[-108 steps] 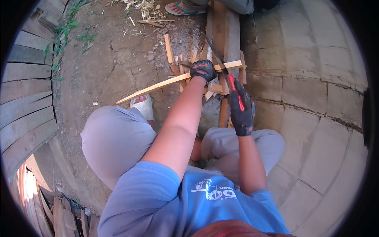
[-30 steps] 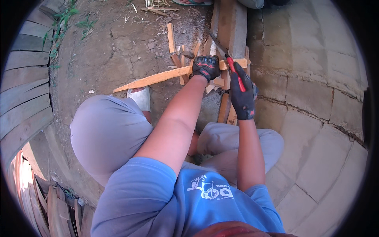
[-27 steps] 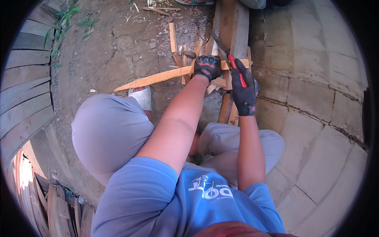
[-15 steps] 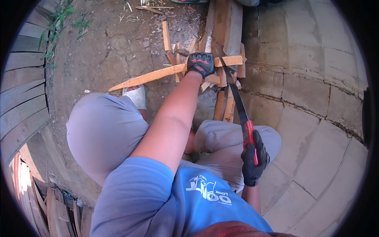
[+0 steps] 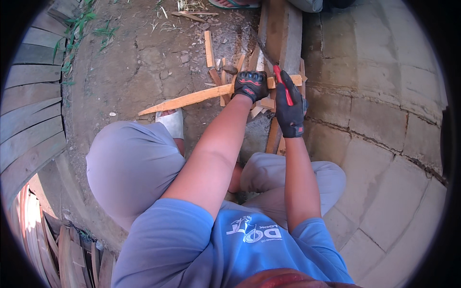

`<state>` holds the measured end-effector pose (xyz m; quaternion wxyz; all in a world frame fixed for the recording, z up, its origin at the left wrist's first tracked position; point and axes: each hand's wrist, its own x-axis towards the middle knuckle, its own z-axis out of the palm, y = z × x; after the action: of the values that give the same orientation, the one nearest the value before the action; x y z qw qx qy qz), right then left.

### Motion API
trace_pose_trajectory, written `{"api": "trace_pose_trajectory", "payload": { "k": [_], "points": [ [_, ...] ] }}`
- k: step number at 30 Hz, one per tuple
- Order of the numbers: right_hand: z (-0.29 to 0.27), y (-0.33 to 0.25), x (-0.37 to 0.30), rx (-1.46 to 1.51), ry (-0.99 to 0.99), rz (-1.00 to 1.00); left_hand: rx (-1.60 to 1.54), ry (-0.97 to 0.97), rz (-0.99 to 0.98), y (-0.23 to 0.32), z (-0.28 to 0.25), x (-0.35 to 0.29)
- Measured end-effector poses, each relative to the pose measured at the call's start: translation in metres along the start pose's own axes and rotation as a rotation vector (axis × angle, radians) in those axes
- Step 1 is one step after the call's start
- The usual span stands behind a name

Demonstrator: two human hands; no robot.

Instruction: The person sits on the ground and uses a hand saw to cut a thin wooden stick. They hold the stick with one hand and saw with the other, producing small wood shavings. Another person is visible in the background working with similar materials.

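While your gloved left hand (image 5: 250, 85) is closed around the tapered wooden strip (image 5: 192, 99), your gloved right hand (image 5: 291, 111) is wrapped around the red handle of a handsaw (image 5: 283, 85). White lettering (image 5: 255, 234), upside down from your viewpoint, runs across the chest of your blue T-shirt (image 5: 192, 249); small red marks show on both black gloves, too tiny to make out.

The strip lies crosswise in front of you, its pointed end near your left foot in a white sandal (image 5: 174, 125), its blunt end to the right, past the timber beam (image 5: 276, 41). Half a second ago, your right hand was drawn back beside your right knee, with most of the blade on your side of the strip; now it is forward by the blunt end, and the blade points away beyond it. Your left hand keeps its hold.
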<state>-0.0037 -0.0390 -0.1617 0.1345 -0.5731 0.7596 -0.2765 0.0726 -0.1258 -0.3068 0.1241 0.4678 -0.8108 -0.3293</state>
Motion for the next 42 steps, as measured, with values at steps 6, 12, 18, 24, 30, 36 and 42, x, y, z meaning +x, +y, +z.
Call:
{"api": "trace_pose_trajectory", "payload": {
  "k": [6, 12, 18, 24, 30, 36, 42],
  "points": [
    [-0.050, -0.007, -0.048, -0.081, -0.040, 0.034, 0.038, -0.018, -0.011, -0.005, -0.007, 0.011],
    [-0.169, -0.055, -0.182, -0.216, -0.142, 0.242, 0.091, 0.012, 0.010, -0.008, -0.002, 0.005],
    [-0.183, -0.095, -0.171, -0.113, -0.174, 0.253, 0.093, 0.040, 0.031, -0.004, 0.004, 0.002],
    [-0.144, -0.123, -0.151, -0.187, -0.272, 0.053, 0.073, 0.032, 0.039, -0.010, 0.001, 0.000],
    [-0.167, -0.100, -0.181, -0.229, -0.089, 0.181, 0.068, -0.011, -0.010, -0.006, -0.003, 0.003],
    [-0.127, -0.069, -0.142, -0.302, -0.114, 0.080, 0.086, 0.067, -0.004, -0.007, 0.005, 0.002],
    [-0.022, -0.007, -0.029, -0.053, -0.024, -0.021, 0.019, -0.021, -0.017, -0.001, -0.005, 0.001]
  ]
}}
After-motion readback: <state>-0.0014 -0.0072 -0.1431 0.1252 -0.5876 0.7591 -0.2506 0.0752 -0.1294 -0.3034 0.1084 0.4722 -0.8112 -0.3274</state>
